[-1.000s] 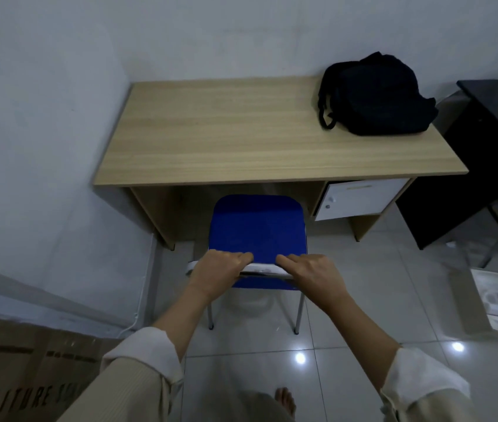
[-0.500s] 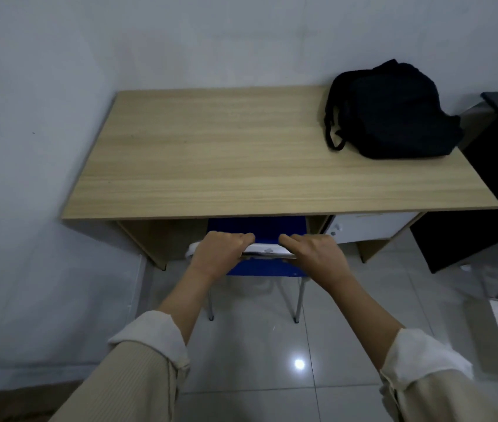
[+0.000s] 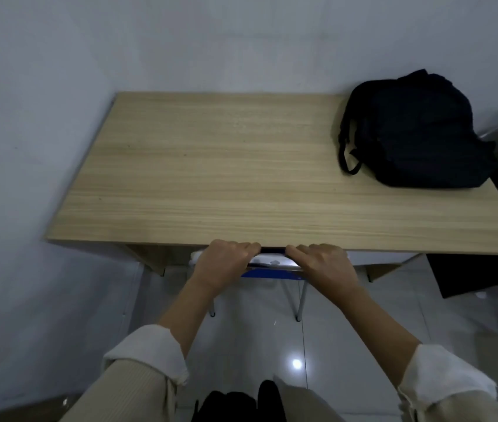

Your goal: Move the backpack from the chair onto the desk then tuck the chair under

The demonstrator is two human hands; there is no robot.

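Observation:
The black backpack (image 3: 415, 132) lies on the far right corner of the wooden desk (image 3: 226, 178). The blue chair (image 3: 267, 271) stands at the desk's front edge; its seat is hidden under the desktop, and only the top of the backrest and two metal legs show. My left hand (image 3: 223, 266) and my right hand (image 3: 322, 266) both grip the top rail of the backrest, side by side, knuckles almost touching the desk edge.
White walls close in behind and to the left of the desk. A dark piece of furniture (image 3: 485, 263) stands right of the desk. The floor (image 3: 256, 345) is glossy tile. A white drawer front under the desk is mostly hidden.
The chair has slid forward under the desk with both hands on its backrest; the blue seat, visible earlier, is now hidden. I have moved closer to the desk.

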